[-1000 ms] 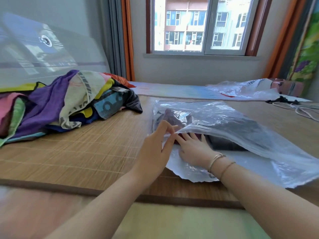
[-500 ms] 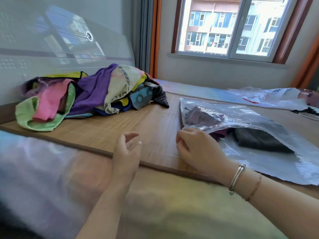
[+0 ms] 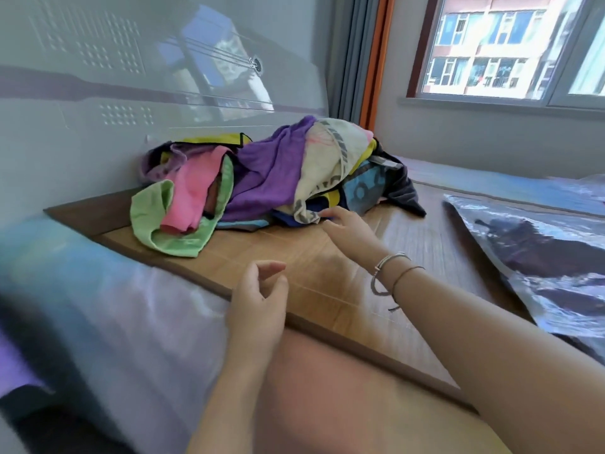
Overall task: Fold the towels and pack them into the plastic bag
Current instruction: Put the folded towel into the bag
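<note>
My right hand (image 3: 347, 226) reaches toward the middle of the frame, fingers stretched out, the fingertips (image 3: 322, 213) at the near edge of the towel pile (image 3: 268, 178); whether they touch the cloth or sit just short of it I cannot tell. Its grip is wide and holds nothing. Two bracelets (image 3: 389, 273) circle that wrist. My left hand (image 3: 258, 306) hovers lower, centre-left, over the near edge of the bamboo mat (image 3: 314, 267), fingers loosely curled with a gap between thumb and fingers, holding nothing.

The towels lie in a loose heap on the mat against the wall, upper middle of the frame: a green one (image 3: 163, 224) and a pink one (image 3: 193, 191) at the left, a purple one (image 3: 271, 172) in the centre, a cream one (image 3: 330, 158) on top, blue and dark pieces to the right. The plastic bag (image 3: 537, 244) lies flat at the right edge of the frame, well apart from the pile, with dark folded cloth showing through it. A window (image 3: 510, 47) fills the upper right.
</note>
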